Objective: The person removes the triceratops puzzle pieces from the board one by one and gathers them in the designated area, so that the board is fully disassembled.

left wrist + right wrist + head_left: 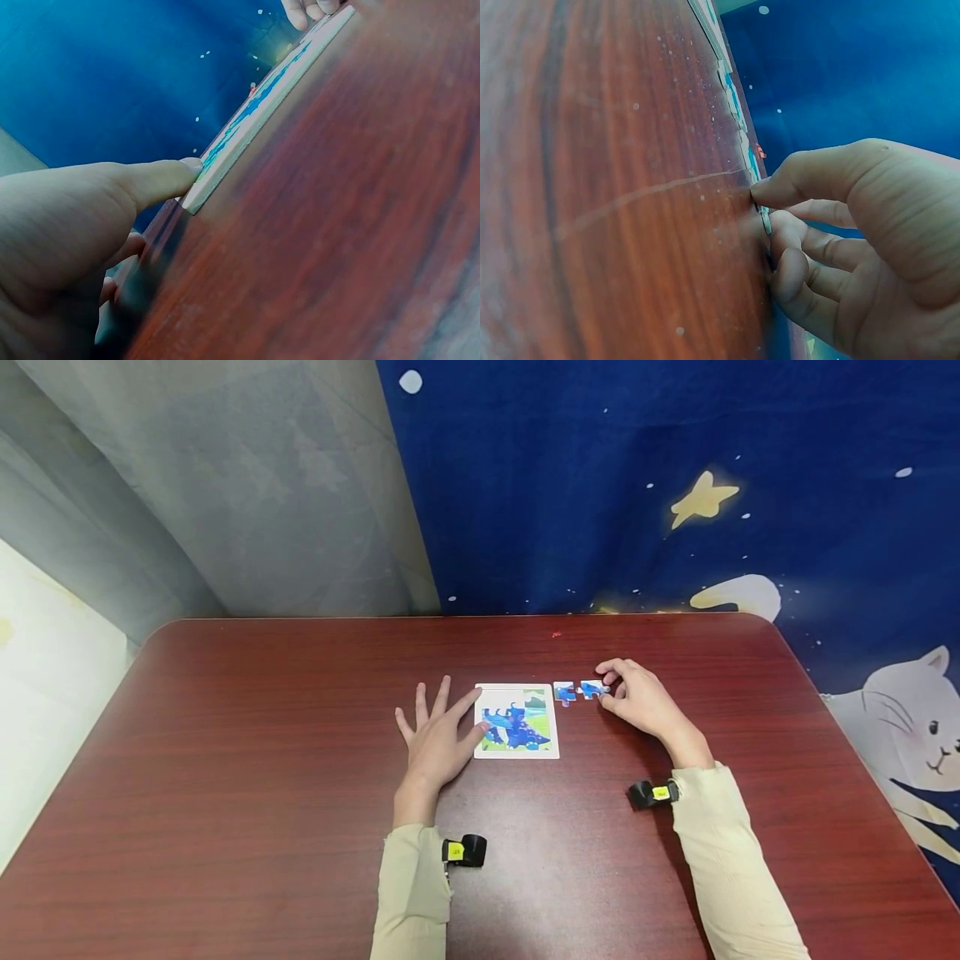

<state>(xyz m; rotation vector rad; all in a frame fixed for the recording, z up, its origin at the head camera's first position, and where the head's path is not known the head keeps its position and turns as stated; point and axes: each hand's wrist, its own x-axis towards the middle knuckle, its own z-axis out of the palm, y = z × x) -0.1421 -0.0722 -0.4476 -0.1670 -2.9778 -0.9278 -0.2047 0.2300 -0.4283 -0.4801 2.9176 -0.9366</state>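
Observation:
A white-framed jigsaw puzzle board (517, 756) lies flat on the table, partly filled with pieces showing a blue dinosaur on green. My left hand (435, 747) has its fingers spread, with the thumb and forefinger touching the board's left side. In the left wrist view the thumb (161, 180) presses the board's near corner. Beside the board's upper right lies one loose blue puzzle piece (564, 692). Just right of that, my right hand (640, 700) pinches another blue puzzle piece (592, 689) by its right end, between thumb and fingers, at table level.
The dark red wooden table (225, 777) has rounded far corners. A tiny red bit (556, 634) lies near its far edge. Behind hang a grey curtain (285, 485) and a blue one (555, 485) with stars. Black wrist cameras (649, 794) sit at both cuffs.

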